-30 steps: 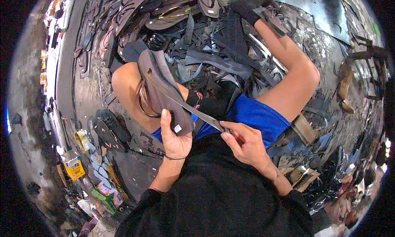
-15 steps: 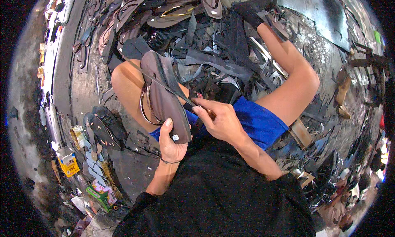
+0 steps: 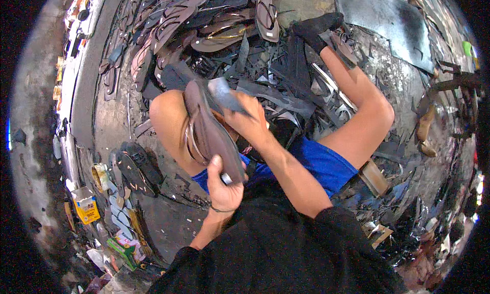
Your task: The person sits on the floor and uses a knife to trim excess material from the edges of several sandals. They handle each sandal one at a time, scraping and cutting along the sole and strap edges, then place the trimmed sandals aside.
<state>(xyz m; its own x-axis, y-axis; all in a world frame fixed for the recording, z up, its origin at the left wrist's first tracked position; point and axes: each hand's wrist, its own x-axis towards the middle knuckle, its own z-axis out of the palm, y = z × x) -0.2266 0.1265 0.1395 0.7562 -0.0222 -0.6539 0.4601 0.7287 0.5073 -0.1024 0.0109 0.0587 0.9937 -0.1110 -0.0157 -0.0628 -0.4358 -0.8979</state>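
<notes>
My left hand (image 3: pixel 226 191) grips a brown flip-flop (image 3: pixel 209 125) at its heel end, thumb on the footbed. The sandal's toe end points away from me and its metallic-looking strap (image 3: pixel 192 141) hangs on the left side. Beside the sandal's right edge, my right hand (image 3: pixel 247 115) is closed around a knife (image 3: pixel 220 90). Its broad grey blade is smeared by motion, and the handle is hidden in the fingers. Whether the blade touches the sole, I cannot tell.
Several finished-looking flip-flops (image 3: pixel 173 21) lie piled at the far left. Dark cut scraps (image 3: pixel 270 84) cover the floor between my legs. A grey sheet (image 3: pixel 388 23) lies far right. Black sandals (image 3: pixel 138 166) and a yellow box (image 3: pixel 87 207) are at the left.
My right hand has moved forward along the sandal's right edge, and the knife has turned from edge-on to showing its broad side. The sandal has shifted slightly nearer and to the right.
</notes>
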